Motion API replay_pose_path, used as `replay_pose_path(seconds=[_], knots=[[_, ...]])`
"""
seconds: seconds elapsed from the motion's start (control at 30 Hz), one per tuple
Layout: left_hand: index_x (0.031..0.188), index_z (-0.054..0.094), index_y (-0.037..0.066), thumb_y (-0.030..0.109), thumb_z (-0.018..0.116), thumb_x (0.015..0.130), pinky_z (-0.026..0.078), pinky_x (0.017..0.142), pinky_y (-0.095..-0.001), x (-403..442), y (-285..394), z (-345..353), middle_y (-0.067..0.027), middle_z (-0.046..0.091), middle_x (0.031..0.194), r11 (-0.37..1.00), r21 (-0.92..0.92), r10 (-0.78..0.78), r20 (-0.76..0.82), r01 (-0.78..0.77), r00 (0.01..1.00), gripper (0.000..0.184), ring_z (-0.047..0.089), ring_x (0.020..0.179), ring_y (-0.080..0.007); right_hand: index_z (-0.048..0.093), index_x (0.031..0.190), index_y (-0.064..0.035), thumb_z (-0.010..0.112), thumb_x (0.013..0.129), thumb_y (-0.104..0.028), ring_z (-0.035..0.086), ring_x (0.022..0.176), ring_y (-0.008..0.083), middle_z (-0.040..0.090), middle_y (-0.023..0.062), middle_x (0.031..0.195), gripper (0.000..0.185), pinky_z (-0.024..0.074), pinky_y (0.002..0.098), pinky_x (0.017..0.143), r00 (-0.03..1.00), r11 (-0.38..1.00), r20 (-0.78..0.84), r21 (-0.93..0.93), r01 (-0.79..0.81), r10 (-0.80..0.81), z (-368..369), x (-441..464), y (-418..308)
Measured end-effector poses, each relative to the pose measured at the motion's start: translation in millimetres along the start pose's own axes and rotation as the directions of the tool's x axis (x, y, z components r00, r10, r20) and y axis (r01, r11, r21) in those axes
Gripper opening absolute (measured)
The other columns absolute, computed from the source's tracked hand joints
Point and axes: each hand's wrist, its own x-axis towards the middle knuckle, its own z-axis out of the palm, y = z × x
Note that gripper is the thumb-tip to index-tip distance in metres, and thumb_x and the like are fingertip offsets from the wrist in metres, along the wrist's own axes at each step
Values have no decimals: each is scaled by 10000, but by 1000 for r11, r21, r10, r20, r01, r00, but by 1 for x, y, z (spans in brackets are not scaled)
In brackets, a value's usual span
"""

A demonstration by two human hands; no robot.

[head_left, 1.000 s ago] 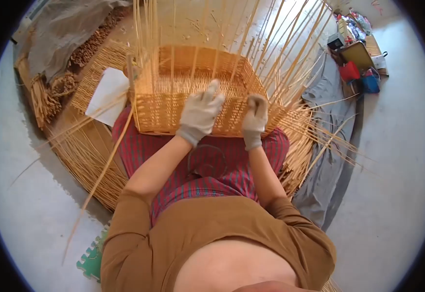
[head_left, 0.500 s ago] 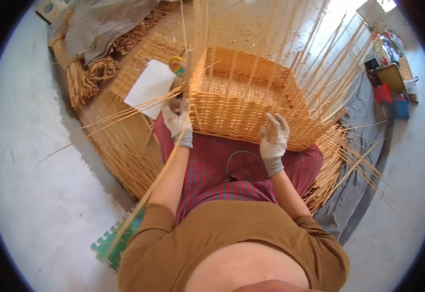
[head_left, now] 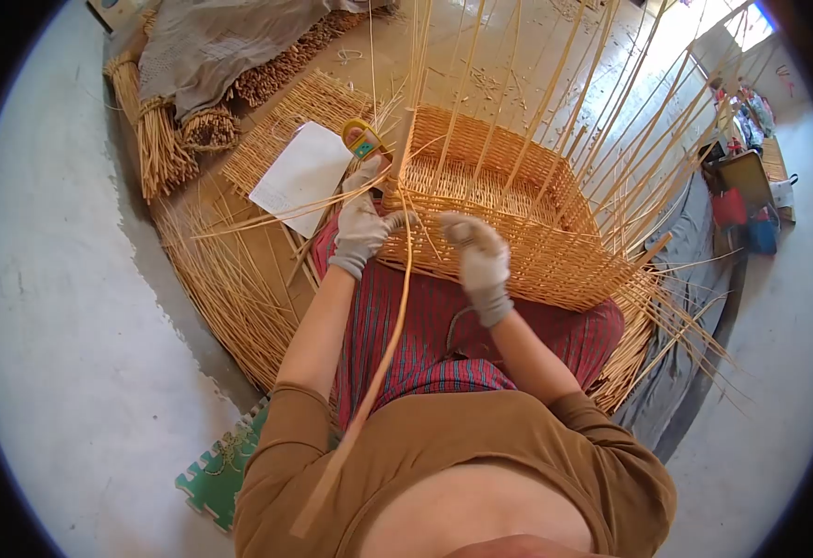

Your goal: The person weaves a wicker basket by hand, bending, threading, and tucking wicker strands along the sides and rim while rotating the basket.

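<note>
A woven wicker basket with tall upright stakes rests across the person's lap, its near corner at the left. My left hand, in a pale work glove, is at that corner with its fingers apart, the thumb reaching toward a long flat strand. This strand hangs from the corner down over the chest. My right hand, gloved too and slightly blurred, is beside the front wall with its fingers curled; whatever they hold, if anything, cannot be made out.
White paper and a yellow tape measure lie left of the basket on a woven mat. Loose strands spread at left, others at right. A green foam mat is at lower left. Bags stand at far right.
The view has shifted and the basket has tilted, its left end higher. My right hand has moved left along the front wall and curled. The long strand now hangs right of my left hand.
</note>
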Motion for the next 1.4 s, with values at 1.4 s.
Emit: replay_pose_path(seconds=[1.4], knots=[[1149, 598, 87, 125, 778, 832, 511, 802, -363, -44, 12, 77, -94, 595, 1017, 853, 488, 256, -80, -186, 963, 366, 584, 839, -223, 679, 1128, -43, 606, 911, 48, 661, 763, 133, 719, 101, 1119, 247, 532, 264, 645, 920, 601, 91, -733, 320, -380, -70, 31, -71]])
